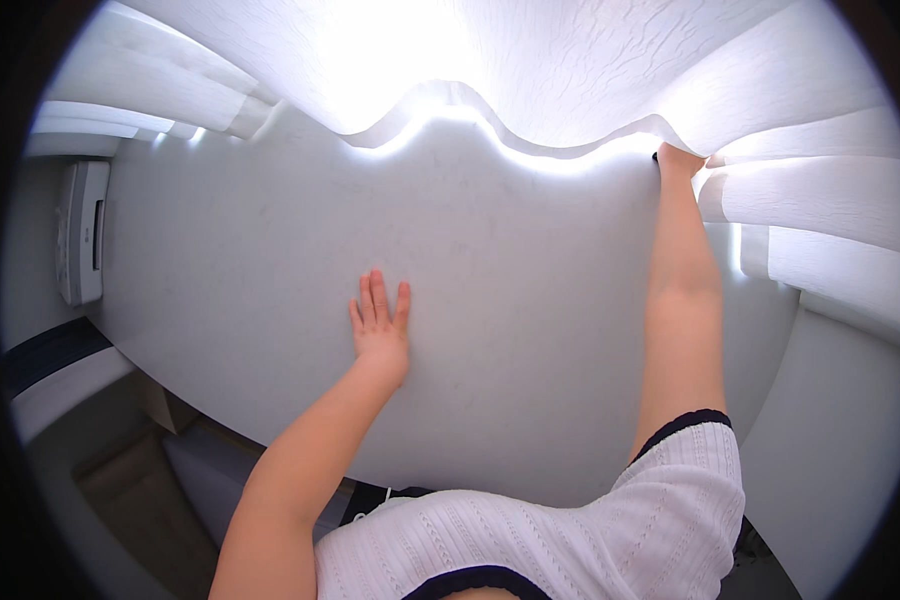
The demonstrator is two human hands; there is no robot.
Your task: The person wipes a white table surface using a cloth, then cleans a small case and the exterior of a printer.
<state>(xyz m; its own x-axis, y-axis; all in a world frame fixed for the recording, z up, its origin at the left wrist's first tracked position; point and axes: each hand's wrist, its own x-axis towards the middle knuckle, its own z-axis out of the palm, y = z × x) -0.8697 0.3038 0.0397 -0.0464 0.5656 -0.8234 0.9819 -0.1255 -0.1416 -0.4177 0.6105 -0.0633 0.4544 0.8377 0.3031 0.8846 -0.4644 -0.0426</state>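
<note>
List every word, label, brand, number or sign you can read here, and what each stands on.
No text can be read.
White device at far left: a faint mark, too small to read.
Curtain, grey surface, white top: no lettering seen.

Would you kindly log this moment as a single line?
left hand: spread on grey surface | right hand: at hem of white curtain, partly hidden, grip unclear | white boxy unit: far left

Left hand (379, 330) lies on a grey surface (530, 320), right hand (681, 162) at a white curtain (580, 80).
</note>
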